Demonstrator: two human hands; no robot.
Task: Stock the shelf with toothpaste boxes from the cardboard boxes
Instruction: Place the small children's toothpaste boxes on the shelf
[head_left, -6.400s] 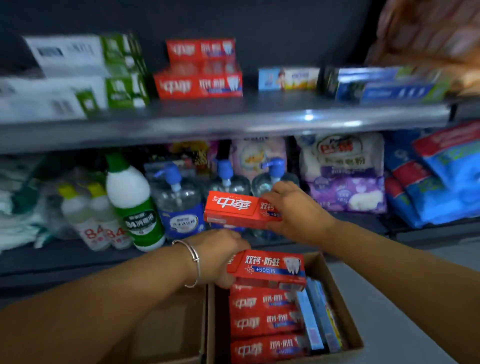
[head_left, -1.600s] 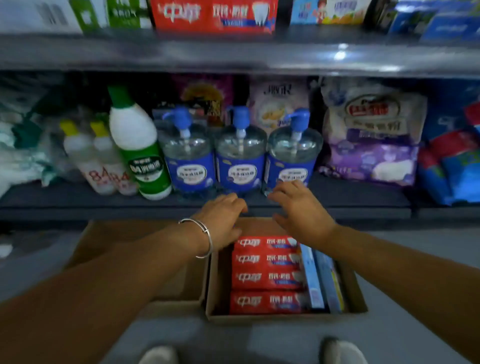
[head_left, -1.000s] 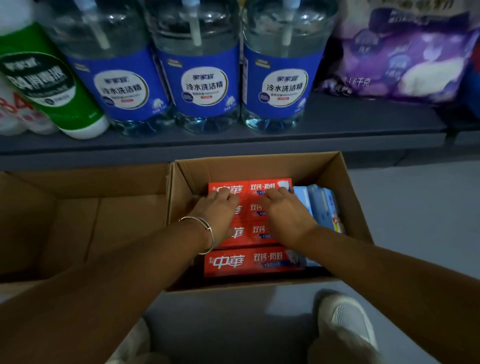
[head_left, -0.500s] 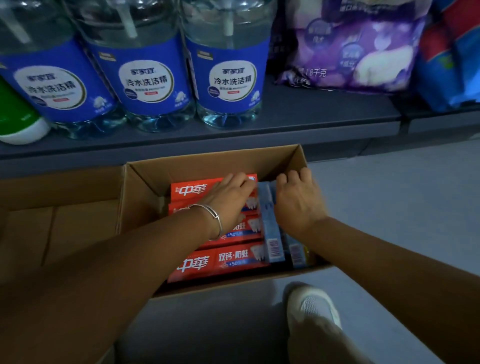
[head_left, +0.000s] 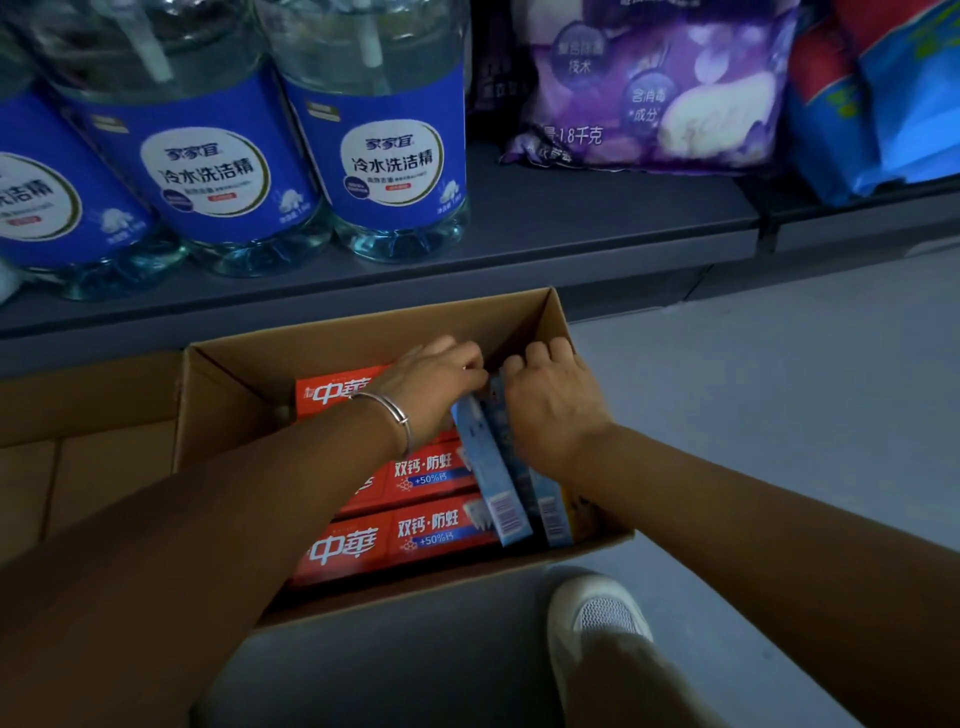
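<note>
A dark grey metal shelf (head_left: 597, 228) runs across the upper half of the frame, carrying clear pump bottles with blue labels (head_left: 384, 150) at upper left and a purple plastic bag (head_left: 649, 88) at upper right. Below it, at centre, an open brown cardboard box (head_left: 363, 332) sits on the pale grey floor (head_left: 779, 389). Red toothpaste boxes (head_left: 395, 540) lie flat in its left part; light blue toothpaste boxes (head_left: 493, 467) stand on edge along its right wall.

The left hand (head_left: 431, 395) and the right hand (head_left: 556, 410) both curl their fingers over the far ends of the blue boxes, pinching them from either side.

These cartons should be light, stiff along their length but easily crushed at the panels, with a slick printed finish; holding near the ends or across the narrow sides looks safest.

The blue boxes are packed tight against the cardboard wall, so lifting straight up seems cleanest. Above the box the shelf lip overhangs close by; the lower right of the frame offers free floor beside a white shoe (head_left: 602, 623).
</note>
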